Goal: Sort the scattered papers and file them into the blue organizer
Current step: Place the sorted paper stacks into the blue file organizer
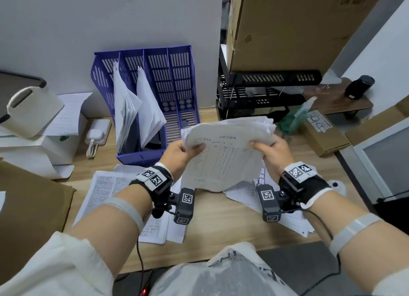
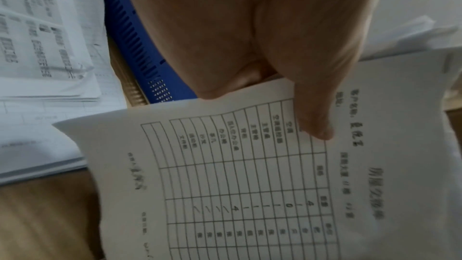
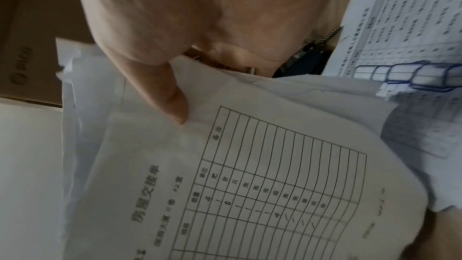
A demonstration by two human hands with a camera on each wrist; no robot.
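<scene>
A sheaf of papers [image 1: 223,154] is held up over the middle of the desk [image 1: 221,229], a printed table on its top sheet. The left hand [image 1: 181,150] pinches its left edge, thumb on top; the right hand [image 1: 273,150] pinches its right edge the same way. In the wrist views each thumb lies flat on the form. The sheaf's far edge is ragged, with sheets sticking out unevenly.

The blue organizer [image 1: 143,100] stands beyond the left hand against the desk's back edge. Its two left slots hold leaning papers [image 1: 137,109].

More loose sheets [image 1: 106,193] lie flat on the desk under the left wrist, and others [image 1: 287,220] under the right wrist. A black rack [image 1: 261,91] stands right of the organizer.
</scene>
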